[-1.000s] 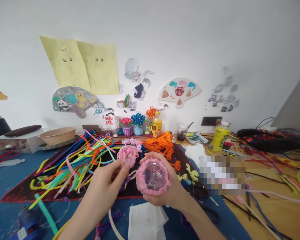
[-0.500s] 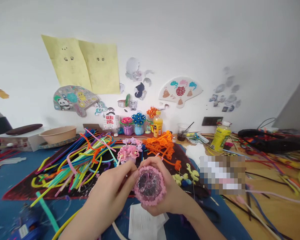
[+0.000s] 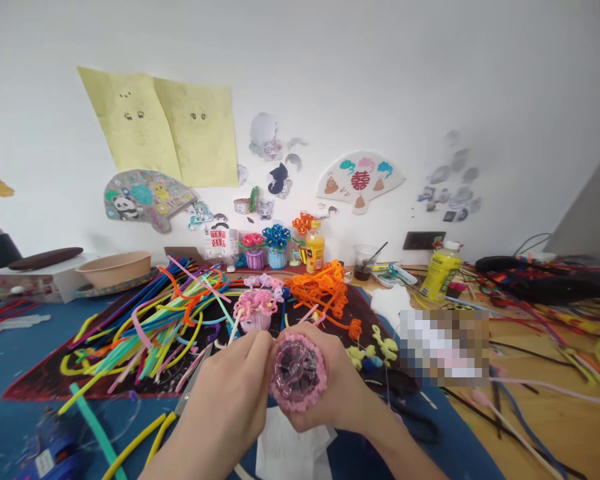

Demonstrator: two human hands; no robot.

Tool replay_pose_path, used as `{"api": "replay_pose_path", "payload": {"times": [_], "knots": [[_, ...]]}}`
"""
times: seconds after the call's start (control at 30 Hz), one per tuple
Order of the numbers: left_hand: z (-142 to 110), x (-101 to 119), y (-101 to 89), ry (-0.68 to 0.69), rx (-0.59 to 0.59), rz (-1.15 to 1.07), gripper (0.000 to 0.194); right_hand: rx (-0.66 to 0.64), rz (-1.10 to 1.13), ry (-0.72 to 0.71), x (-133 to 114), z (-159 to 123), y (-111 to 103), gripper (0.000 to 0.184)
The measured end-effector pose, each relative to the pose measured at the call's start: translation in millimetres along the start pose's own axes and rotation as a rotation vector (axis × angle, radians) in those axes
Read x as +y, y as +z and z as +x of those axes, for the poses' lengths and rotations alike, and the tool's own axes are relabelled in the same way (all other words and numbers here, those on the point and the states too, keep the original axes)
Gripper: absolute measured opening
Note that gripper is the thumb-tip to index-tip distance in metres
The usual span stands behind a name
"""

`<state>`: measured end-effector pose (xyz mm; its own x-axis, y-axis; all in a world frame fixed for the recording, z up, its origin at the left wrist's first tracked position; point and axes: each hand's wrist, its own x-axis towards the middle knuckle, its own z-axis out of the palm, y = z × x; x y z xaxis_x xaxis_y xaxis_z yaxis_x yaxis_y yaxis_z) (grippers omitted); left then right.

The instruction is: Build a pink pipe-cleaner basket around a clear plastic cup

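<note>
My right hand is wrapped round a clear plastic cup rimmed with pink pipe cleaner, its round end turned toward me. My left hand presses against the cup's left side, its fingertips pinched at the pink rim. Just behind them a second pink pipe-cleaner flower pot stands on the black mat. A white paper sheet lies under my hands.
A heap of coloured pipe cleaners covers the mat's left; orange ones lie behind. A glue gun lies lower left. A bowl, small flower pots, bottles and scissors surround them.
My left hand let go of the second pink pot, which now stands on the mat, and came over to the cup in my right hand. The cup moved lower and closer.
</note>
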<state>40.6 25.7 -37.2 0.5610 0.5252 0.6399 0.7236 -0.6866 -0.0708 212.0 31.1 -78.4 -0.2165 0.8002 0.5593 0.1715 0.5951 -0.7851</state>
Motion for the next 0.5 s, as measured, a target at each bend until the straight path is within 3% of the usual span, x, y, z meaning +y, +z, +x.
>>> {"api": "replay_pose_path", "payload": {"times": [0.17,0.3,0.4,0.5], "knots": [[3,10,1.5,0.08,0.031,0.242,0.031,0.022,-0.077,-0.027,0,-2,1,0.053],[5,7,1.6,0.094,0.083,0.241,0.034,0.053,-0.105,-0.024,3,-1,2,0.056],[-2,-6,-9.5,-0.029,0.097,0.153,0.042,0.063,0.003,-0.014,4,1,2,0.052],[-28,-24,-27.4,-0.266,0.101,0.227,0.05,0.0,0.138,0.051,8,1,2,0.053]]}}
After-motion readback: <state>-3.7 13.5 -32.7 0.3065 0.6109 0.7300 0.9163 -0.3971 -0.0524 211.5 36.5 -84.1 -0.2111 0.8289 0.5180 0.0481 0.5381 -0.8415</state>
